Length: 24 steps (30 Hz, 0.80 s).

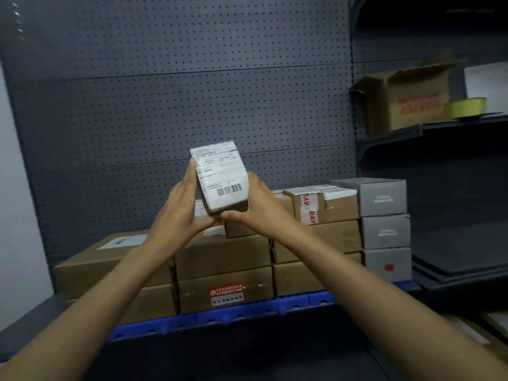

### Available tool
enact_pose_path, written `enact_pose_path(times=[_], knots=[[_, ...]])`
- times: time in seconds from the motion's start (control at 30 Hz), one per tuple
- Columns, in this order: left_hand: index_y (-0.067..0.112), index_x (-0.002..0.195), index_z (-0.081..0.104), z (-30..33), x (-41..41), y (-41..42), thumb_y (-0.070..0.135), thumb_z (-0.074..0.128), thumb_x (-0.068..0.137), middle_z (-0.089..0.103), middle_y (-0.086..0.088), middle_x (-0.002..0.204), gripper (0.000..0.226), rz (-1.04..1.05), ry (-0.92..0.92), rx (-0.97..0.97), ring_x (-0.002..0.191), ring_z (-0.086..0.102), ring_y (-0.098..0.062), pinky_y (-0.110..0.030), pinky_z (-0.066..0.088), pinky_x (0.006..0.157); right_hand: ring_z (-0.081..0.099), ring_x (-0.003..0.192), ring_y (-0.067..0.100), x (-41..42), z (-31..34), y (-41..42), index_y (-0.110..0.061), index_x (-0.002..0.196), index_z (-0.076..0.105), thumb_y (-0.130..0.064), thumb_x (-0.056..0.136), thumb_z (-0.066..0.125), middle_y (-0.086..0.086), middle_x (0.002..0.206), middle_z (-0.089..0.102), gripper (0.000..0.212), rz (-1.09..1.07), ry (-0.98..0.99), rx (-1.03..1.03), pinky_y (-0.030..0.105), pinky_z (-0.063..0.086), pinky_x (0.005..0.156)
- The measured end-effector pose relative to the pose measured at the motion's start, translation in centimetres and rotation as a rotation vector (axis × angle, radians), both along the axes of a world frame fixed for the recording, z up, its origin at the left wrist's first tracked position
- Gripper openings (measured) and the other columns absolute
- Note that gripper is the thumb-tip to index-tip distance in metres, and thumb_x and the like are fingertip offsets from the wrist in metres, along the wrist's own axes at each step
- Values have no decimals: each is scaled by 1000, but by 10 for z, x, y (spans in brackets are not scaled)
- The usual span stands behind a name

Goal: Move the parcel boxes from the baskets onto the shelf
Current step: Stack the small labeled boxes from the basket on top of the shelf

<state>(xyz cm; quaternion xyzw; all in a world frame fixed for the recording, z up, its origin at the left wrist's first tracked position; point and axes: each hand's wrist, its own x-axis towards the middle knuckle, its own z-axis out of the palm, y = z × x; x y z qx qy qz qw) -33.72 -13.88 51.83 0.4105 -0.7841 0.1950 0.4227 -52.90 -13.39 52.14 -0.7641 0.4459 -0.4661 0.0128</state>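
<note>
Here both hands, left hand point(178, 210) and right hand point(261, 204), grip a parcel point(221, 177) above the shelf point(220, 317) stack, probably mid-placement; next comes lowering it onto a free box top.

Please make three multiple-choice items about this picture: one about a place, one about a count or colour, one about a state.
1. Where do the grey boxes stand?
A. at the right end of the stacked brown boxes
B. on the upper right shelf
C. in front of the blue strip

2. How many grey boxes are in that stack?
A. two
B. three
C. five

3. How is the small labelled parcel held?
A. lying flat on the stack
B. in the left hand only
C. between both hands, raised above the stack

Answers: 1 A, they sit beside the brown boxes. 2 B, three lie one on another. 3 C, the left hand and right hand each have a grip on one side.
</note>
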Motion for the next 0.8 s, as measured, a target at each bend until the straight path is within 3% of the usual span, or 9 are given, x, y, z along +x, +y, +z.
enact_pose_path(times=[0.1,0.2,0.43,0.67,0.8], knots=[[31,149,-24,0,32,-5,67,60,69,25,0,158,121,27,1,37,138,33,-23,-50,41,104,45,126,19,29,-4,-17,-18,143,31,-38,79,75,2,139,43,80,45,32,-8,41,45,101],[31,149,-23,-4,53,-12,69,58,69,22,3,159,120,32,-4,66,139,34,-23,-47,40,107,46,126,21,48,-11,-29,-16,144,29,-30,83,73,4,139,44,76,90,38,15,41,45,100],[34,147,-28,-30,82,-36,36,76,80,28,0,157,123,62,-31,189,139,34,-23,-44,36,110,42,132,23,73,-38,-49,-14,146,26,-19,84,72,4,145,41,78,119,38,93,44,40,107],[38,145,-29,-50,87,-55,69,55,71,24,1,159,116,69,-38,326,142,30,-23,-42,31,114,39,137,26,80,-62,-68,-18,154,9,-23,86,70,4,150,40,92,82,20,177,49,37,110],[33,149,-23,-57,86,-70,53,59,86,26,1,158,105,63,-15,369,141,29,-20,-32,27,111,40,136,28,79,-70,-74,-21,154,6,-8,90,61,8,149,40,85,83,29,199,48,38,110]])
